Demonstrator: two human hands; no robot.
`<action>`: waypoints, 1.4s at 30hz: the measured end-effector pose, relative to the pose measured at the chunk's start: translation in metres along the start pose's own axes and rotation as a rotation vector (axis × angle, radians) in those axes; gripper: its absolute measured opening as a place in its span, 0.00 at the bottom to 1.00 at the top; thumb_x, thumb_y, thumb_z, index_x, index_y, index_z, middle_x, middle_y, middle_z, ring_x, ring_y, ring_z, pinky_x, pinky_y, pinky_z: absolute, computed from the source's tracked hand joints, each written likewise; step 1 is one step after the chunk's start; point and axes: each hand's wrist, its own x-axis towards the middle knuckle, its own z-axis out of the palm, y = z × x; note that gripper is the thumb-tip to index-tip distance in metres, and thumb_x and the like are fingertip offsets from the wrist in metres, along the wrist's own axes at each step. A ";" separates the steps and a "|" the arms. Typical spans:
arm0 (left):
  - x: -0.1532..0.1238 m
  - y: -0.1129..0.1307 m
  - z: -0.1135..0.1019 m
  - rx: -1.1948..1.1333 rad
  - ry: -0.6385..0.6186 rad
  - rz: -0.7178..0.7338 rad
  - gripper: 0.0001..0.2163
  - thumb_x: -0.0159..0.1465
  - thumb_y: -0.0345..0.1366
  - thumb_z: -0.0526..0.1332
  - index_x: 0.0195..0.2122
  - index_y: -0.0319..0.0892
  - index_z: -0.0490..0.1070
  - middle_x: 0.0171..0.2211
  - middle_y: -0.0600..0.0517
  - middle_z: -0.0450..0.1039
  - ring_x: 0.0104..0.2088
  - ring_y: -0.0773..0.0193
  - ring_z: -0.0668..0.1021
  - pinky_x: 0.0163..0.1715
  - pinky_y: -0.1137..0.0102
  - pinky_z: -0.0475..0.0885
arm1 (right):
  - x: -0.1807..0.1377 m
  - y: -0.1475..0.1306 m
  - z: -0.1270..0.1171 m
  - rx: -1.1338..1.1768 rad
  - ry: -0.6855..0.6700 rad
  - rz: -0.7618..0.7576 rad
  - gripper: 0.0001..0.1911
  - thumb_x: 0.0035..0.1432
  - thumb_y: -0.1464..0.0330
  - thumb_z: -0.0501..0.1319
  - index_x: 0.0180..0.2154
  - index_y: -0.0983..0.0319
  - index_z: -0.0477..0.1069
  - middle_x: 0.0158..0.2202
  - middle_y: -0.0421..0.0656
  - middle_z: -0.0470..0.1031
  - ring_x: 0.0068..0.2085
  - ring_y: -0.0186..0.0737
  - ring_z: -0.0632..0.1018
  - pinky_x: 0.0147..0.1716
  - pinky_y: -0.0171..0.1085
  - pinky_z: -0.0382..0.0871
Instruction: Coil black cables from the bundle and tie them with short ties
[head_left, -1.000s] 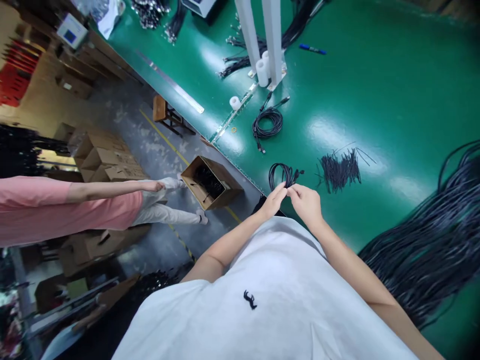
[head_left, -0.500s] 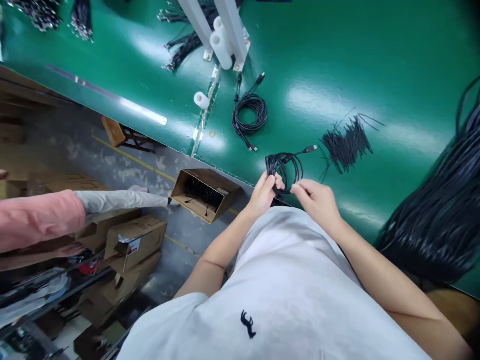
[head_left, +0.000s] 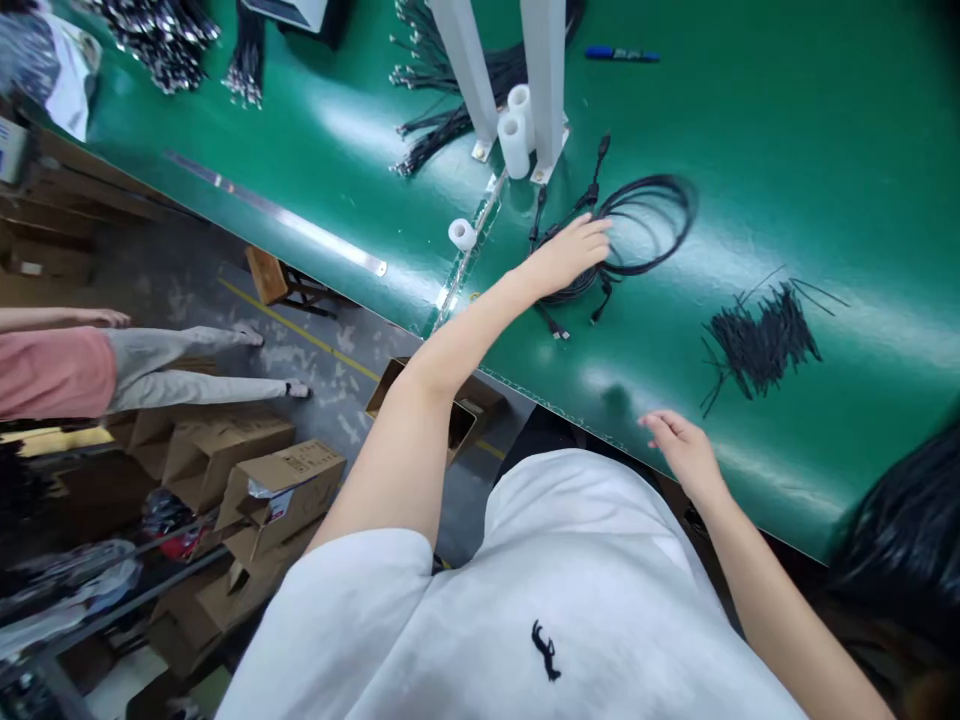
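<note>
My left hand point(head_left: 571, 254) reaches out over the green table point(head_left: 750, 150), its fingers stretched flat on black coiled cables point(head_left: 645, 225) that lie beside the white posts. One coil looks blurred from motion. I cannot see the fingers closed around any cable. Near the table's front edge my right hand point(head_left: 679, 445) hovers with its fingers apart and nothing in it. A loose bundle of short black ties point(head_left: 759, 340) lies to the right of the coils.
Two white posts point(head_left: 544, 80) with white rolls point(head_left: 516, 140) stand behind the coils, and a blue pen point(head_left: 621, 54) lies farther back. A big mass of black cable point(head_left: 907, 540) fills the right. On the floor are cardboard boxes point(head_left: 277, 480); a person in pink point(head_left: 52, 370) stands left.
My left hand carried the black coil from in front of me out to the other coil by the posts. My right hand let go and dropped back to the table edge.
</note>
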 end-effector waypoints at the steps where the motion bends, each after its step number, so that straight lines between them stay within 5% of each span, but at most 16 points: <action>1: -0.005 -0.019 0.002 0.038 -0.028 -0.010 0.18 0.68 0.24 0.42 0.47 0.35 0.70 0.55 0.46 0.70 0.70 0.59 0.56 0.68 0.48 0.47 | -0.003 0.005 0.008 0.001 -0.017 0.011 0.20 0.55 0.52 0.54 0.35 0.60 0.75 0.38 0.44 0.78 0.30 0.37 0.74 0.34 0.39 0.71; 4: -0.030 -0.062 0.014 0.082 -0.120 -0.098 0.17 0.64 0.21 0.46 0.45 0.33 0.73 0.54 0.41 0.72 0.69 0.56 0.59 0.68 0.51 0.50 | -0.012 0.020 0.032 0.005 -0.065 0.045 0.20 0.56 0.53 0.53 0.34 0.60 0.74 0.38 0.45 0.78 0.33 0.39 0.76 0.36 0.40 0.72; 7: -0.052 -0.078 0.030 0.067 -0.121 -0.162 0.17 0.64 0.21 0.47 0.45 0.35 0.74 0.56 0.40 0.71 0.68 0.57 0.61 0.68 0.55 0.53 | -0.019 0.031 0.051 -0.017 -0.081 0.081 0.19 0.56 0.54 0.52 0.33 0.59 0.74 0.38 0.45 0.78 0.36 0.42 0.77 0.37 0.41 0.71; 11: -0.061 -0.064 0.051 0.061 0.130 -0.245 0.16 0.69 0.29 0.46 0.49 0.39 0.71 0.61 0.42 0.67 0.69 0.56 0.58 0.68 0.51 0.48 | -0.026 0.034 0.061 -0.061 -0.081 0.041 0.17 0.57 0.55 0.52 0.32 0.58 0.74 0.37 0.45 0.79 0.38 0.45 0.77 0.40 0.42 0.69; 15: -0.059 -0.056 0.064 0.093 0.080 -0.281 0.14 0.69 0.31 0.47 0.44 0.36 0.72 0.54 0.38 0.73 0.63 0.54 0.67 0.67 0.52 0.53 | -0.029 0.034 0.060 -0.098 -0.060 -0.020 0.16 0.59 0.59 0.51 0.32 0.59 0.73 0.38 0.45 0.79 0.40 0.44 0.77 0.42 0.42 0.68; 20: -0.052 -0.058 0.052 0.148 0.051 -0.419 0.10 0.68 0.30 0.49 0.39 0.35 0.70 0.47 0.39 0.75 0.61 0.56 0.68 0.65 0.54 0.56 | -0.041 0.048 0.061 -0.184 -0.060 -0.089 0.15 0.63 0.65 0.50 0.35 0.60 0.74 0.40 0.45 0.79 0.43 0.41 0.77 0.45 0.39 0.68; 24: -0.054 -0.034 0.036 0.149 0.175 -0.457 0.10 0.69 0.28 0.48 0.41 0.36 0.68 0.52 0.38 0.73 0.59 0.55 0.69 0.62 0.53 0.61 | -0.064 0.098 0.048 -0.196 0.007 -0.044 0.11 0.62 0.66 0.54 0.34 0.60 0.75 0.39 0.43 0.78 0.41 0.37 0.76 0.45 0.35 0.66; 26: -0.064 -0.012 0.038 0.136 0.438 -0.512 0.12 0.69 0.29 0.47 0.46 0.36 0.68 0.54 0.43 0.71 0.59 0.57 0.69 0.61 0.57 0.61 | -0.080 0.143 0.027 -0.189 0.110 0.054 0.08 0.60 0.67 0.56 0.33 0.61 0.74 0.36 0.42 0.77 0.39 0.36 0.76 0.44 0.34 0.66; 29: -0.094 0.043 0.068 0.033 0.558 -0.615 0.13 0.69 0.31 0.45 0.47 0.39 0.66 0.54 0.48 0.71 0.57 0.58 0.70 0.60 0.59 0.62 | -0.107 0.221 -0.019 -0.175 0.364 0.263 0.08 0.58 0.69 0.55 0.37 0.63 0.72 0.37 0.46 0.76 0.38 0.38 0.74 0.42 0.35 0.66; 33: -0.153 0.151 0.156 -0.086 0.356 -0.571 0.11 0.65 0.31 0.49 0.39 0.41 0.71 0.42 0.52 0.77 0.47 0.63 0.77 0.53 0.64 0.71 | -0.127 0.304 -0.075 -0.155 0.711 0.456 0.16 0.60 0.63 0.54 0.45 0.67 0.66 0.42 0.53 0.72 0.41 0.43 0.72 0.42 0.40 0.65; 37: -0.199 0.258 0.235 -0.288 0.006 -0.452 0.11 0.66 0.33 0.50 0.39 0.43 0.72 0.45 0.49 0.78 0.49 0.62 0.78 0.56 0.65 0.70 | -0.129 0.332 -0.104 -0.155 0.903 0.368 0.15 0.62 0.61 0.52 0.45 0.64 0.62 0.43 0.51 0.70 0.43 0.43 0.71 0.45 0.41 0.64; 42: -0.213 0.336 0.268 -0.380 -0.119 -0.352 0.12 0.68 0.35 0.49 0.40 0.45 0.73 0.45 0.50 0.78 0.47 0.61 0.78 0.54 0.65 0.70 | -0.141 0.344 -0.119 -0.147 0.996 0.216 0.16 0.57 0.61 0.57 0.43 0.64 0.62 0.45 0.56 0.68 0.47 0.50 0.69 0.48 0.47 0.64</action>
